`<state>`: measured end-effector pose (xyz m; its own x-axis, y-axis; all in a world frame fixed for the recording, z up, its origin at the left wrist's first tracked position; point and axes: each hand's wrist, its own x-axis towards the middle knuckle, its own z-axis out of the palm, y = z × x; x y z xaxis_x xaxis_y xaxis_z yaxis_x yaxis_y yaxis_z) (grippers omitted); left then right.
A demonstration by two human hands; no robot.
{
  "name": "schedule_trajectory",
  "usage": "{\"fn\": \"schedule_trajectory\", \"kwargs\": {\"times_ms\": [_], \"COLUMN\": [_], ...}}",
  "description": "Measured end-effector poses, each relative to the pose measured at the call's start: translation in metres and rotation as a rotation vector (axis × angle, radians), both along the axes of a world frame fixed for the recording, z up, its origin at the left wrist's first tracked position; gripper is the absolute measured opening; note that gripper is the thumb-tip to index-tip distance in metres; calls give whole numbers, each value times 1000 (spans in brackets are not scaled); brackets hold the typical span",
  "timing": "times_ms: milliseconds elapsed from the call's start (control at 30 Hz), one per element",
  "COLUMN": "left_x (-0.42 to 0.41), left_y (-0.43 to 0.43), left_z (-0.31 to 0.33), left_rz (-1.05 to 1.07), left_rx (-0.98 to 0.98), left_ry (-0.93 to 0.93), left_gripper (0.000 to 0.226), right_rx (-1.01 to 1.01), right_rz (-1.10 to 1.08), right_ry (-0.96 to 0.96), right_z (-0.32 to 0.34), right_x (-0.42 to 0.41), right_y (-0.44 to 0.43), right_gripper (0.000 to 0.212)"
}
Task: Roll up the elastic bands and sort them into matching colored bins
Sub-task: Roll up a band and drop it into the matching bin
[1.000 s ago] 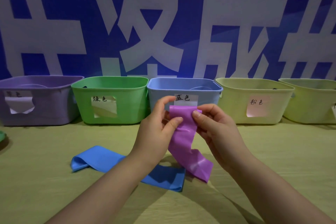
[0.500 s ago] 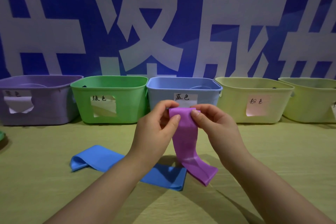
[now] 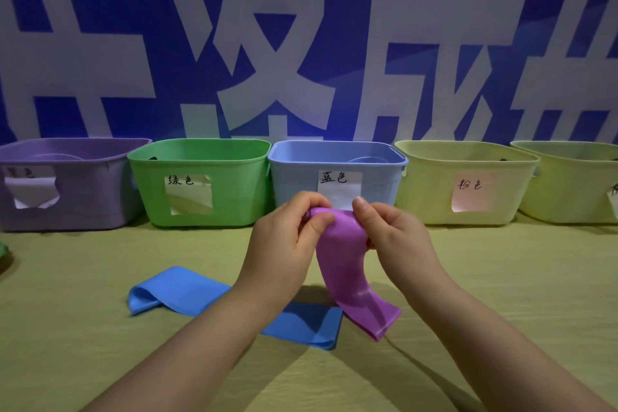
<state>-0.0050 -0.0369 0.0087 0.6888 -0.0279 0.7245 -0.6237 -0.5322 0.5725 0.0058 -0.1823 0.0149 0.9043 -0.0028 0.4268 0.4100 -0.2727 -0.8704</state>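
Both hands held the purple band (image 3: 344,264) up in front of the blue bin (image 3: 294,177). The left hand (image 3: 284,244) and right hand (image 3: 398,241) each pinched its curled top edge with thumb and bent fingers. Its loose tail hung toward the table (image 3: 100,361), beside the flat blue band (image 3: 180,291). The purple bin (image 3: 83,197), green bin (image 3: 234,184) and yellow bins (image 3: 431,184) stood in the same row.

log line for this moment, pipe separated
step: rolling purple band | left hand: pinches its top | right hand: pinches its top | blue band: on table, unrolled
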Motion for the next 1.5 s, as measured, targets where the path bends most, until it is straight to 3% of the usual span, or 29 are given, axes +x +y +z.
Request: {"fn": "schedule_trajectory", "kwargs": {"times_ms": [67, 167, 333, 500, 600, 767, 867, 967, 1067, 1167, 1267, 1400, 1500], "left_x": [1, 4, 4, 4, 5, 5, 3, 1, 2, -1, -4, 1, 2], "left_y": [0, 1, 0, -5, -5, -4, -5, -6, -7, -7, -7, -3, -3], "left_z": [-1, -3, -2, 0, -2, 0, 3, 4, 2, -2, -2, -4, -3], "left_rz": [12, 20, -1, -230, -247, -209, -281, -329, -276, -126, -57, -19, -11], "left_rx": [-18, -100, -161, -326, -282, -264, -266, -262, -203, -53, 55, 77, 109], "left_ry": [15, 52, 134, 301, 303, 271, 348, 432, 373, 216, 49, -28, 1], "left_gripper": [4, 10, 18, 11, 23, 21, 19, 31, 21, 37, 24, 15, 13], "right_rx": [-16, 31, 4, 65, 77, 46, 31, 23, -2, -8, -16, -69, -76], "right_rz": [9, 89, 129, 93, 81, 52, 15, -19, -33, -45, -55, -22, -7], "right_ry": [-7, -36, -79, -139, -158, -179, -167, -156, -156, -150, -148, -124, -150], "right_z": [0, 0, -2, -2, -2, -1, -1, -1, 0, 0, 0, -1, -1], "right_x": [-1, -3, -3, 0, -1, -1, 0, 0, -1, -2, -2, -3, -2], "right_y": [0, 1, 1, -2, -2, -2, -3, -4, -4, -4, -3, -3, -4], "right_gripper": [42, 14, 20, 24, 18, 15, 13, 19, 23, 29, 44, 55, 28]}}
